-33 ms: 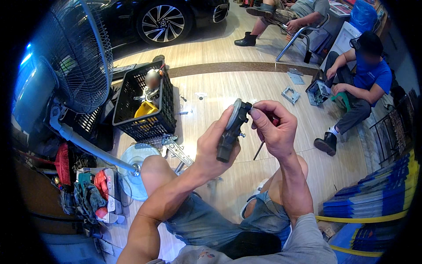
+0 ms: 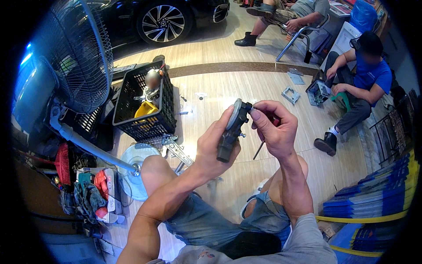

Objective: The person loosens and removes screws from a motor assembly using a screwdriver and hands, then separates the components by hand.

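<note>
My left hand (image 2: 211, 145) is wrapped round a black part with stubby knobs (image 2: 233, 134) and a grey rounded plate on its left side. The part is held tilted in front of me, above my knees. At its upper right end, my right hand (image 2: 278, 130) pinches with thumb and forefinger. Whatever small piece lies between those fingertips cannot be made out. Tucked in the same right hand is a screwdriver (image 2: 258, 151), its red handle mostly covered by the fingers and its thin dark shaft pointing down. A small bolt (image 2: 242, 135) sticks out of the part's right side.
A black plastic crate (image 2: 143, 125) with metal and yellow pieces stands ahead left, beside a standing fan (image 2: 83, 57). Metal brackets (image 2: 178, 149) lie near its base. A co-worker in blue (image 2: 373, 72) sits at right with a metal unit (image 2: 317, 93). A dark car (image 2: 123, 22) is beyond.
</note>
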Available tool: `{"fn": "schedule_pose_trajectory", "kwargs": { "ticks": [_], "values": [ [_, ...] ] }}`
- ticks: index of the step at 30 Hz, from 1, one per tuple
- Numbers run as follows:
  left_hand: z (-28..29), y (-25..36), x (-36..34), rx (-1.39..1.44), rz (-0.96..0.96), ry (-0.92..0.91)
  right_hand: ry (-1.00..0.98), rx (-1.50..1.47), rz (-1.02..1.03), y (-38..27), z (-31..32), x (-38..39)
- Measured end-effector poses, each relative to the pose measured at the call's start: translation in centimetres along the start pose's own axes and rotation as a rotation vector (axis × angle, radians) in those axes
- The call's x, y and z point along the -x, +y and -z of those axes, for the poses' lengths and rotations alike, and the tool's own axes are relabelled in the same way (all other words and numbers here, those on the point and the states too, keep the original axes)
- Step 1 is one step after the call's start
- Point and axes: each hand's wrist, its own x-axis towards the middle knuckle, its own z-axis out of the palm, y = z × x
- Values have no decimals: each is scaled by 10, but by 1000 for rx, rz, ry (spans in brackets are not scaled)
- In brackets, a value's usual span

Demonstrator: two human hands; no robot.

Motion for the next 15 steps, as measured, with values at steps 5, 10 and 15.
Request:
{"fn": "schedule_pose_trajectory", "kwargs": {
  "ticks": [5,10,15],
  "values": [
    [2,2,0,5,8,-13,-10,75,-7,-5,3,2],
    [0,1,1,25,26,-14,-9,72,74,3,4,1],
    [1,-1,1,24,10,3,38,20,23,-3,-2,1]
  ]
}}
